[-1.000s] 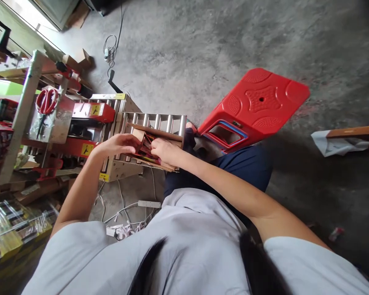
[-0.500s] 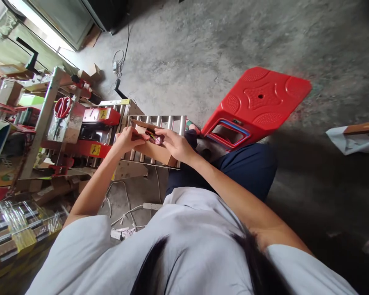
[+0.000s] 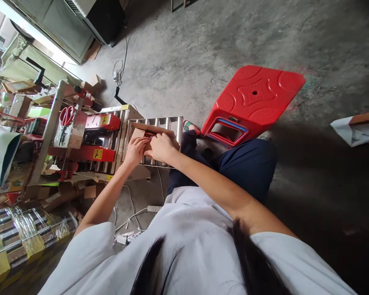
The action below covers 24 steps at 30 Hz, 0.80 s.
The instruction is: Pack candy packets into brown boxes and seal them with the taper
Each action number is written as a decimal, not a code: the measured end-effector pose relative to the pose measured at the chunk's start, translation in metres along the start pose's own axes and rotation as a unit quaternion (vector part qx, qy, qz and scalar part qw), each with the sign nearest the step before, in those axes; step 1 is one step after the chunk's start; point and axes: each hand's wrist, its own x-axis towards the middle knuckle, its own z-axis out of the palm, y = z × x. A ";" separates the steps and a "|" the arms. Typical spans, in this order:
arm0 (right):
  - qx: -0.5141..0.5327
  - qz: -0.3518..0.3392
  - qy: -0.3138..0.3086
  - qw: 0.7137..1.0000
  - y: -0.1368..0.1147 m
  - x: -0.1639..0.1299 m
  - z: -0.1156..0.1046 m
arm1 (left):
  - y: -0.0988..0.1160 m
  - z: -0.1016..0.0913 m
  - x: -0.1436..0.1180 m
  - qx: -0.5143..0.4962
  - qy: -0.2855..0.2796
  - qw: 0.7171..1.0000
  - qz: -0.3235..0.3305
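An open cardboard box (image 3: 155, 128) lies on the metal rollers of a conveyor (image 3: 178, 127), in front of my body. My left hand (image 3: 135, 150) is at the box's left end, fingers bent over its near edge. My right hand (image 3: 162, 146) reaches over the box's near side, its fingers curled down into the opening beside the left fingertips. A little of the reddish contents shows between the hands and the far flap. What the right fingers hold, if anything, is hidden.
A red-sided machine (image 3: 100, 155) adjoins the conveyor on the left, with red-handled scissors (image 3: 67, 116) beside it. A red plastic stool (image 3: 254, 93) stands to the right. Cables and a power strip (image 3: 153, 209) lie on the floor below the conveyor.
My right hand has moved left and over the box, covering the colourful contents and pink item seen before. My left hand has shifted slightly right and nearer my body. The view has moved slightly.
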 end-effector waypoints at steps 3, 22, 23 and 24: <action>0.028 -0.011 0.030 0.999 0.000 -0.008 0.005 | -0.002 -0.001 0.006 0.039 -0.040 0.998 -0.007; 0.298 -0.116 0.092 0.943 0.046 -0.065 0.019 | 0.074 0.037 -0.022 0.015 0.072 0.997 -0.009; 0.354 -0.109 0.089 0.924 0.056 -0.063 0.013 | 0.085 0.041 -0.020 0.012 0.022 1.000 0.013; 0.409 -0.088 0.099 0.903 0.065 -0.063 0.008 | 0.093 0.045 -0.016 0.016 -0.010 1.000 0.020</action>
